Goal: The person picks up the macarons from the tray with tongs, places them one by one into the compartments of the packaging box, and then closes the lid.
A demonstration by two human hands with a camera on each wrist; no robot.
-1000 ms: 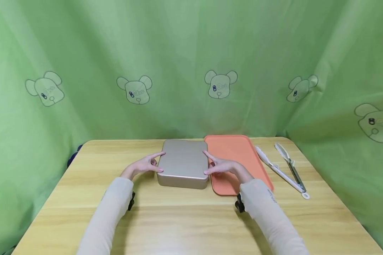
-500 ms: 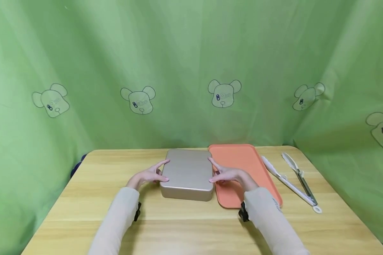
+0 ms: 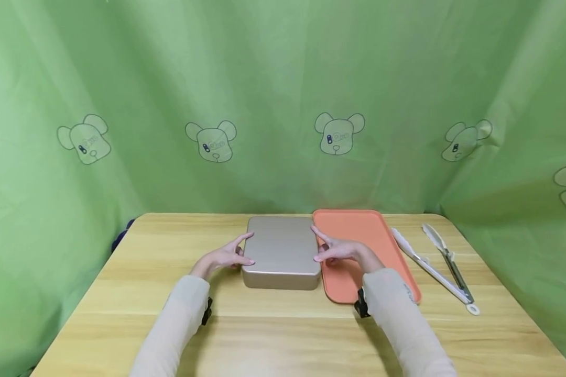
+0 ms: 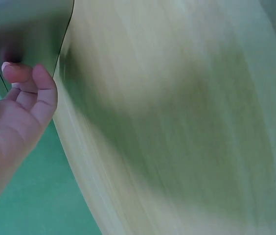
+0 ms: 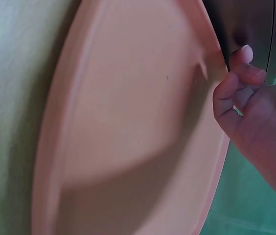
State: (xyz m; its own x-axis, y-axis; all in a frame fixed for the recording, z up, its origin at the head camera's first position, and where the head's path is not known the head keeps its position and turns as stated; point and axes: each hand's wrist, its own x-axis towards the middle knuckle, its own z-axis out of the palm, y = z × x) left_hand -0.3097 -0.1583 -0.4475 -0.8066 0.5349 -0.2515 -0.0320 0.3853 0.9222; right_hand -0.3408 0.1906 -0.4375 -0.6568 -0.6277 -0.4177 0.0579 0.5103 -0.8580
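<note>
A champagne-coloured lidded metal box (image 3: 283,246) sits flat on the table at the back middle. My left hand (image 3: 224,256) holds its left side, thumb and index finger spread along the lid's edge. On the opposite side my right hand (image 3: 339,250) grips in the same way. In the left wrist view a thin seam runs along the box's wall (image 4: 35,29), and the other fingers (image 4: 44,93) curl beneath the thumb and index finger. The right wrist view shows curled fingers (image 5: 231,93) against the box's dark side (image 5: 248,24).
An orange tray (image 3: 358,230) lies directly right of the box, partly under my right hand and forearm. Farther right rest metal tongs (image 3: 453,277) with spread arms and a white ring end. A green curtain (image 3: 273,178) stands behind the wooden table (image 3: 273,335).
The box has turned slightly between my hands, its back edge now nearly parallel to the table's. Both hands keep their hold. The head view has shifted a little.
</note>
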